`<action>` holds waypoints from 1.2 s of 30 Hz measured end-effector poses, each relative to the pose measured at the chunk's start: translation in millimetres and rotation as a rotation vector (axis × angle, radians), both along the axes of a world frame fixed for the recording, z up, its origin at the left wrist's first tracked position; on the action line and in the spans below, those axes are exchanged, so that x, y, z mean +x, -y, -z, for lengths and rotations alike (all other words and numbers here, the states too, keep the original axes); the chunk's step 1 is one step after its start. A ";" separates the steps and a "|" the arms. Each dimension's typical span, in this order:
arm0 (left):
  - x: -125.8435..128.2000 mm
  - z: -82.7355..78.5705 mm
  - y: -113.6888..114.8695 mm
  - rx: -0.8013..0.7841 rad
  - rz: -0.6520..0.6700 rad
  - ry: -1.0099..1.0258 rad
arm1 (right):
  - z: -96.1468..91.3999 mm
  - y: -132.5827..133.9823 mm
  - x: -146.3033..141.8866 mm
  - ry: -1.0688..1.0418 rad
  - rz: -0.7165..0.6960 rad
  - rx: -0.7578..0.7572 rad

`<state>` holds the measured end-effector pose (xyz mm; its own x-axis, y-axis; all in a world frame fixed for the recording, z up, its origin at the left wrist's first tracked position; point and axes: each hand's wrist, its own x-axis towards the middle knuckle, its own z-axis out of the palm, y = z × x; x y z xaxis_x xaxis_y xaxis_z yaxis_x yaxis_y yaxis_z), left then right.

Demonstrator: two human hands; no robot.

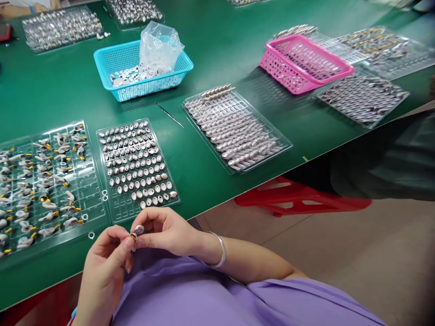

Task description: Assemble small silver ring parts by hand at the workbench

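Observation:
Both hands meet at the table's front edge, fingertips almost touching, around a small earbud piece. My left hand [108, 262] pinches the earbud part [133, 237], which shows a bit of yellow. Between the thumb and fingers of my right hand [166, 233] is a small round white earbud cap [139, 229], right against that part; whether the two are joined I cannot tell. Just beyond the hands lies a clear tray [124, 210] with rows of white oval caps, some front-left cells bare. To its left, another clear tray [86, 181] carries white stemmed earbud parts with yellow tabs.
Tweezers [169, 114] lie beyond the cap tray. A blue basket [146, 93] holds loose white pieces and a plastic bag [159, 47]. Farther right are a tray of white stems [238, 131], a pink basket [288, 81] and more filled trays. A red stool [299, 201] stands below the edge.

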<state>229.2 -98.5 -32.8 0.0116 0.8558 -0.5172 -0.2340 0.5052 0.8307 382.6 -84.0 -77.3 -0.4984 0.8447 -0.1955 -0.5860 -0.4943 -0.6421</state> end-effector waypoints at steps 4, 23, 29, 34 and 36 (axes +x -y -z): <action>1.0 1.1 2.8 0.036 0.009 -0.024 | -0.1 0.3 1.2 0.011 0.004 -0.007; -15.4 4.6 10.0 0.519 0.269 -0.697 | -21.6 -13.4 27.4 0.374 -0.150 0.424; -18.0 7.5 6.9 0.940 0.411 -1.009 | -27.6 -13.3 31.7 0.518 -0.214 0.461; -17.2 8.1 6.0 1.035 0.425 -1.082 | -22.2 -7.3 27.5 0.535 -0.188 0.409; -17.4 8.1 6.2 1.041 0.421 -1.087 | -22.2 -4.9 25.7 0.562 -0.156 0.427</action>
